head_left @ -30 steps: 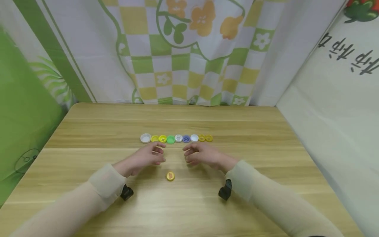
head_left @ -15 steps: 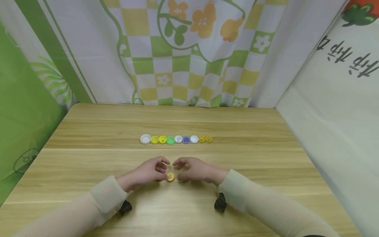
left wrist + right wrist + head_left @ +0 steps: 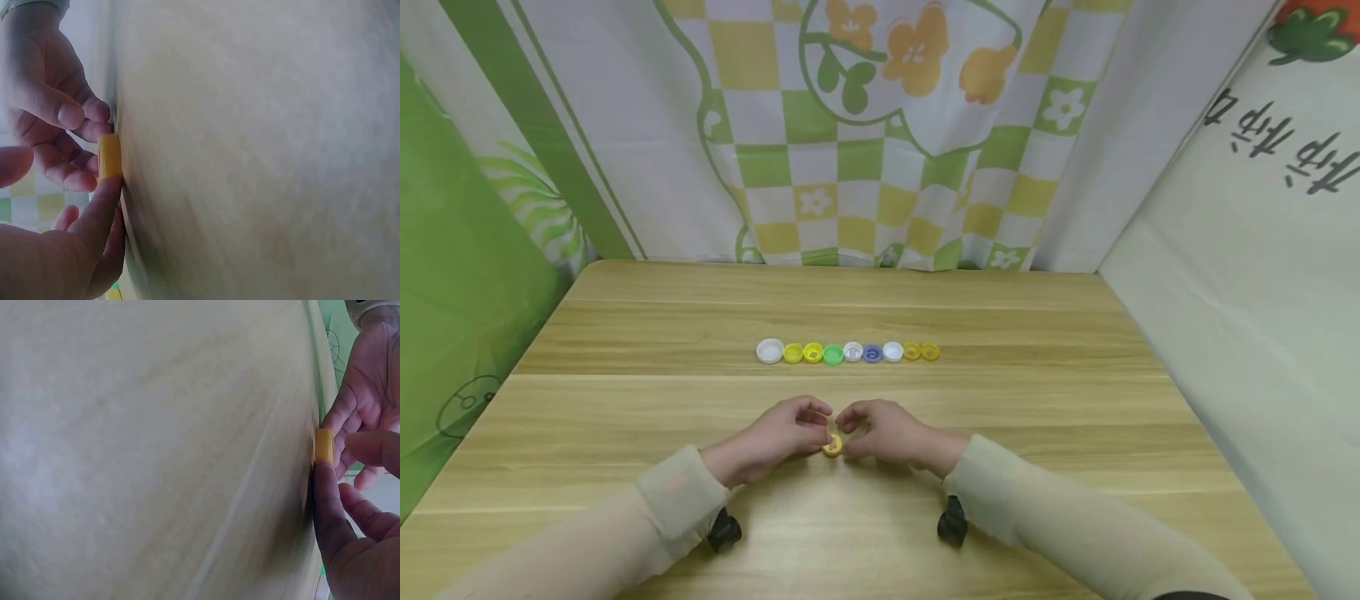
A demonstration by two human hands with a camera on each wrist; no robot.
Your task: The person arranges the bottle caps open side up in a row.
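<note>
A small yellow bottle cap (image 3: 832,447) with reddish print on its top lies on the wooden table between both hands. My left hand (image 3: 784,431) reaches its left edge, and one digit touches the cap's side in the left wrist view, where the cap (image 3: 110,155) appears edge-on. From the other side comes my right hand (image 3: 887,431), whose digit meets the cap (image 3: 324,446) in the right wrist view. The remaining fingers of both hands are loosely bent above the table and hold nothing. Neither hand alone pinches the cap.
Farther back, several bottle caps stand in a straight left-to-right row, hollow sides up: a larger white cap (image 3: 770,351) at the left end, a green cap (image 3: 833,355), a blue-purple cap (image 3: 872,354), amber caps (image 3: 929,352) at the right. A patterned curtain (image 3: 880,167) hangs behind the table (image 3: 1015,325).
Both hands have come back from near the row toward the yellow cap and closed in on it from either side. The row has not moved.
</note>
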